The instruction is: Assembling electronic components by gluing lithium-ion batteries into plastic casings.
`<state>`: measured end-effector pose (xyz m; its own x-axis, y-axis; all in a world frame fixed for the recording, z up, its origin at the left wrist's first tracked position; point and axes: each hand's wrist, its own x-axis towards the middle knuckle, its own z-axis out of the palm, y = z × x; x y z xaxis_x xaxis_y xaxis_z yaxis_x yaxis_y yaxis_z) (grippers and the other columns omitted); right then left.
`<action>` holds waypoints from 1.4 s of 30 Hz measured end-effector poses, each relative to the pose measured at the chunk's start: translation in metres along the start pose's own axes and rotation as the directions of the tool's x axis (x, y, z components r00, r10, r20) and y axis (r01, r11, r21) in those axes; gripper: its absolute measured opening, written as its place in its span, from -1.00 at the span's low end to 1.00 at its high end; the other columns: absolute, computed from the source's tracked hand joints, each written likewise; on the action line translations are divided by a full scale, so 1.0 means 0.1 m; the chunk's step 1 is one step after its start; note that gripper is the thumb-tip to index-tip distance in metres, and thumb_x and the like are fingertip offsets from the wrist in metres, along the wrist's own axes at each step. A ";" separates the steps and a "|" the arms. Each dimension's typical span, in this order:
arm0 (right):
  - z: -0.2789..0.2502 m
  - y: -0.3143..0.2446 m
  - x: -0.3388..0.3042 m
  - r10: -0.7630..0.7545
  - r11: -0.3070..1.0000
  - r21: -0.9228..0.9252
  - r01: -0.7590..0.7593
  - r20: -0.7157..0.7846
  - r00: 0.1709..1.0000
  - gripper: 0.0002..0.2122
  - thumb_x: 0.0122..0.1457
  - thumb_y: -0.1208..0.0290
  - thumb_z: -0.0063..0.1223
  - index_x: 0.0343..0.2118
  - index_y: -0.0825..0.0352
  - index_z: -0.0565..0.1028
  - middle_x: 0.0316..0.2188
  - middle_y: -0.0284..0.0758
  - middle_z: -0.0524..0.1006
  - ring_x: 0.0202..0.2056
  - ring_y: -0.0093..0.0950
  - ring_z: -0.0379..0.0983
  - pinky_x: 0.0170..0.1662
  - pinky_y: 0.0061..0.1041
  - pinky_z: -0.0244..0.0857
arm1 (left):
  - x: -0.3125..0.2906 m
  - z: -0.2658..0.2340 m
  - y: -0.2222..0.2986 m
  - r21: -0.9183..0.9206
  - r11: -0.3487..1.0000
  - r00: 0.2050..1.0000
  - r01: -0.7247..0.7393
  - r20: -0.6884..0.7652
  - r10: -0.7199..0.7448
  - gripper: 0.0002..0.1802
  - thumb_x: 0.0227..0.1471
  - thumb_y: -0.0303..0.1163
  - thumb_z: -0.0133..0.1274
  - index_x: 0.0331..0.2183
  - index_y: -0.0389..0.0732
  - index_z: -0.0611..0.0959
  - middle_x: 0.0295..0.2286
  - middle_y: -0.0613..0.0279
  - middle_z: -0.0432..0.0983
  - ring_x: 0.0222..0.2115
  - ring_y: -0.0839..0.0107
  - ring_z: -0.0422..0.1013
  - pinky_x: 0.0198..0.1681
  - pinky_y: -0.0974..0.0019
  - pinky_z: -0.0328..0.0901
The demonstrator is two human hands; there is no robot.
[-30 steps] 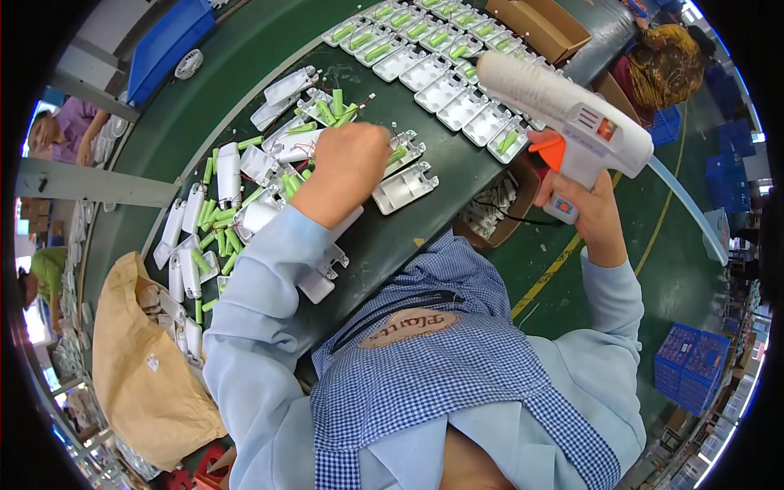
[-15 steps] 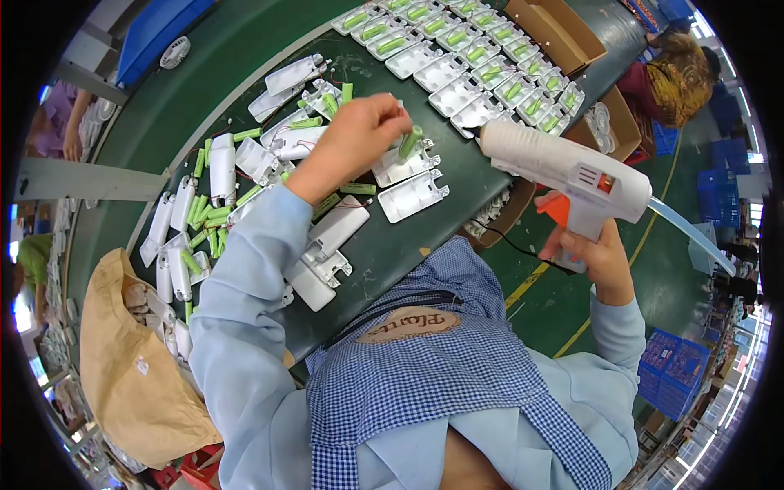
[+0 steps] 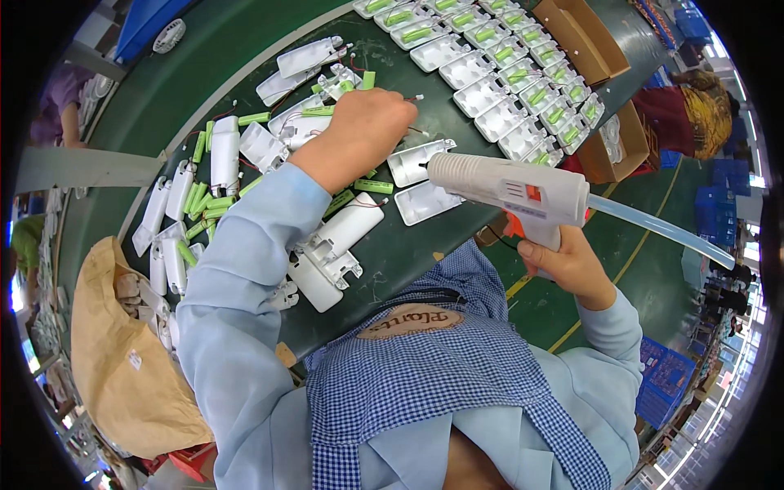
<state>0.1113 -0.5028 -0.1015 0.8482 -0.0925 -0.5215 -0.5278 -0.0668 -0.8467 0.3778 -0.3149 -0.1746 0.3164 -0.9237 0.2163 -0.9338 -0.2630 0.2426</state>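
My right hand (image 3: 563,261) is wrapped around the grip of a white glue gun (image 3: 510,188) with an orange trigger. A translucent glue stick (image 3: 661,229) sticks out of its back. The nozzle is at a white plastic casing (image 3: 416,162); whether it touches cannot be told. Another white casing (image 3: 425,204) lies just nearer, partly behind the gun. My left hand (image 3: 367,126) is closed above the table, left of these casings. Thin wires with small white connectors (image 3: 419,98) emerge beside its fingers; the green battery it held earlier is hidden by the hand.
Loose green batteries (image 3: 196,200) and white casings (image 3: 224,159) lie piled at left on the dark green table. Casing rows, many with batteries (image 3: 506,53), fill the far right, beside cardboard boxes (image 3: 584,37). A tan cloth bag (image 3: 122,367) hangs at left. Other people work nearby.
The glue gun has come left and down, its nozzle now at the farther casing. My left hand has drawn back left from that casing, and the battery beneath its fingers is out of sight.
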 end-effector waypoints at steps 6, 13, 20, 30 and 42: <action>0.10 -0.11 0.07 -0.013 1.000 -0.021 0.013 0.001 1.000 -0.70 0.17 0.27 0.18 -0.16 0.36 0.43 -0.54 -0.45 0.42 -0.56 -0.66 0.32 -0.51 -0.63 0.22 | -0.03 -0.03 0.05 0.117 0.993 0.999 0.022 0.041 -0.027 -0.97 -0.13 -0.45 0.13 -0.52 -0.17 0.63 -0.47 0.18 0.53 -0.34 0.16 0.50 -0.37 0.14 0.40; 0.11 -0.13 0.09 0.007 0.996 -0.089 -0.009 -0.023 1.000 -0.69 0.17 0.26 0.18 -0.15 0.35 0.42 -0.50 -0.46 0.41 -0.56 -0.67 0.30 -0.51 -0.65 0.19 | -0.04 -0.04 0.05 0.131 0.991 0.998 0.032 0.053 -0.039 -0.94 -0.16 -0.54 0.04 -0.55 -0.21 0.61 -0.46 0.12 0.54 -0.35 0.15 0.50 -0.36 0.15 0.42; 0.04 -0.09 0.08 0.024 0.996 -0.089 -0.024 -0.002 1.000 -0.63 0.16 0.36 0.15 -0.01 0.36 0.38 -0.40 -0.44 0.41 -0.53 -0.69 0.32 -0.50 -0.66 0.24 | -0.05 -0.01 0.04 0.099 0.995 0.997 -0.023 -0.068 0.030 -0.95 -0.22 -0.54 0.05 -0.58 -0.21 0.61 -0.51 0.10 0.53 -0.40 0.14 0.51 -0.40 0.13 0.41; 0.01 -0.08 0.03 -0.032 0.985 0.171 0.027 0.025 0.999 -0.61 0.14 0.33 0.16 0.01 0.38 0.45 -0.20 -0.32 0.54 -0.55 -0.61 0.41 -0.45 -0.64 0.29 | 0.40 -0.67 0.61 -0.546 0.815 0.954 -0.195 -0.300 0.027 -0.86 -0.02 -0.41 0.12 -0.36 -0.20 0.69 -0.48 0.12 0.53 -0.45 0.17 0.48 -0.39 0.20 0.35; 0.09 -0.06 -0.06 0.029 0.999 0.038 -0.028 -0.037 0.999 -0.65 0.11 0.36 0.21 -0.10 0.35 0.37 -0.50 -0.38 0.48 -0.54 -0.55 0.47 -0.50 -0.61 0.22 | 0.79 -0.81 1.47 -0.244 0.876 0.908 -0.415 -0.176 0.381 -0.79 -0.11 -0.24 0.21 -0.56 -0.18 0.67 -0.55 0.22 0.52 -0.42 0.18 0.49 -0.46 0.13 0.33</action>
<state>0.1099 -0.4929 -0.0944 0.8303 -0.1316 -0.5415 -0.5490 -0.0263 -0.8354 0.2793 -0.4042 -0.0454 -0.0392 -0.8896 0.4551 -0.9088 0.2211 0.3539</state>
